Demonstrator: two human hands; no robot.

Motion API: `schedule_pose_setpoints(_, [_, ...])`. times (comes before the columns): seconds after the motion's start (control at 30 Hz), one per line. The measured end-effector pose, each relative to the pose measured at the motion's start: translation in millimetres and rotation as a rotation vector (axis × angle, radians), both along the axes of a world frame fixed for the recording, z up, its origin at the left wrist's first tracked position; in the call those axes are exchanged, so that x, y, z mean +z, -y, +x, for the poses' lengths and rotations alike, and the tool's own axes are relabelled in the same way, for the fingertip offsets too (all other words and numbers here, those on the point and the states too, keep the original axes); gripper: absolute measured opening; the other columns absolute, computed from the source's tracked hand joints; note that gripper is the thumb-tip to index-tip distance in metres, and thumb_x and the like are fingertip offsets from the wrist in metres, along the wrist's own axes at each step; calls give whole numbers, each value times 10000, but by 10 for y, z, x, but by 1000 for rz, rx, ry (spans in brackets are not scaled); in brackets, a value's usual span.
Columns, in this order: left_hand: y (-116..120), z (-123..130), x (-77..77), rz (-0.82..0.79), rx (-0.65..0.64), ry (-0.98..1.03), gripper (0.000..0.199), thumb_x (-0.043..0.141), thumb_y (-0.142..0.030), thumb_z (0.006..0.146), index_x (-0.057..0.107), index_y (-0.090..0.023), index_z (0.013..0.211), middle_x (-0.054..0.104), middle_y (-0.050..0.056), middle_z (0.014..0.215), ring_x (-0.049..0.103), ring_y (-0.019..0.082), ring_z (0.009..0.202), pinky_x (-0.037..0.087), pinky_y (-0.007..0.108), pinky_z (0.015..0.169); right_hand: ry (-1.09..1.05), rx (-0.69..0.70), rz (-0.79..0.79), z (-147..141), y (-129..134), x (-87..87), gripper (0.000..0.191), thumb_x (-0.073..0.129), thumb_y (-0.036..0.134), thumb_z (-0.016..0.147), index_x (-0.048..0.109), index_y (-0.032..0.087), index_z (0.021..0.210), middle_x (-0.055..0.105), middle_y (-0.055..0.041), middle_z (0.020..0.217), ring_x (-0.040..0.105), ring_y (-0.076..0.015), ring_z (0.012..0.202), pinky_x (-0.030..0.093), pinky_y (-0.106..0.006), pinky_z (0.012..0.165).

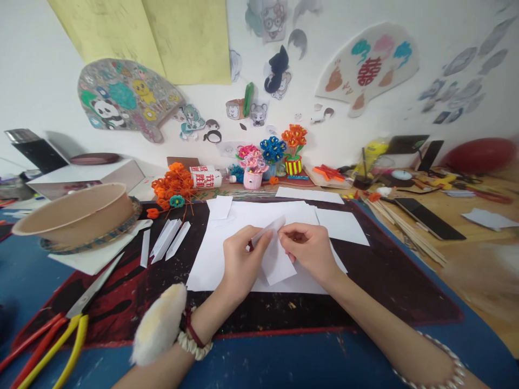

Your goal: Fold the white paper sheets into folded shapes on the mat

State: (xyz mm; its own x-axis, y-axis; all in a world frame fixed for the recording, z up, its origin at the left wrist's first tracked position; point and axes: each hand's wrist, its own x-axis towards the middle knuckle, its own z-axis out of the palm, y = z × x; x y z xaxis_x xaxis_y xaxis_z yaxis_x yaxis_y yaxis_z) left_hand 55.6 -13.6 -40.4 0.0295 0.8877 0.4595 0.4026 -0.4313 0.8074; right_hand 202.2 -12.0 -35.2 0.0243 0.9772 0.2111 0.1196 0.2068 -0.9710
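Note:
A small piece of white paper (278, 262) is between my hands, its upper edge curled or folded over. My left hand (243, 256) pinches its upper left side between thumb and fingers. At its upper right side, my right hand (310, 248) pinches the edge with thumb and fingertips. Beneath it lies a stack of white paper sheets (214, 259) on the dark mat. Left of the stack rest several narrow folded paper strips (165, 240). A small paper piece (221, 207) sits on the stack's top left corner.
Scissors with red and yellow handles (79, 313) lie at the left, near a tan bowl (77, 210). Orange craft flowers (176, 186) and little flower pots (252, 178) stand at the back. A black phone-like slab (430, 219) and thin wooden sticks (413, 229) lie right.

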Motion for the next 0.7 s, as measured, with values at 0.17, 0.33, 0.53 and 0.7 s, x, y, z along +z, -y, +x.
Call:
schedule_pose_setpoints(0.17, [3, 8, 4, -3, 11, -18, 274, 587, -327, 852, 643, -170, 635, 572, -23, 589, 445, 101, 537, 337, 226, 504, 46, -22, 23, -5, 4, 10, 70, 591, 190, 658, 623, 177, 597, 523, 37, 468, 448, -89, 362, 385, -234, 372])
schedule_pose_setpoints(0.33, [-1, 22, -1, 1, 12, -55, 269, 574, -345, 855, 662, -174, 666, 584, -17, 593, 442, 105, 536, 350, 230, 513, 106, -61, 58, -23, 20, 11, 73, 580, 201, 655, 628, 186, 602, 547, 22, 491, 447, -98, 380, 374, -238, 380])
schedule_pose_setpoints(0.53, [-5, -41, 15, 11, 55, -32, 249, 582, -333, 842, 645, -174, 660, 578, -17, 594, 461, 114, 552, 347, 229, 514, 210, -157, 73, 94, -72, -49, 70, 589, 191, 628, 643, 186, 584, 610, -7, 538, 536, -146, 486, 414, -257, 451])
schedule_pose_setpoints(0.7, [-16, -85, 30, -32, 63, 11, 303, 591, -349, 830, 586, -178, 580, 545, -21, 572, 446, 115, 545, 320, 230, 496, 156, -44, -4, 174, -147, -55, 80, 625, 239, 669, 662, 172, 645, 605, -3, 562, 470, -109, 425, 376, -246, 405])
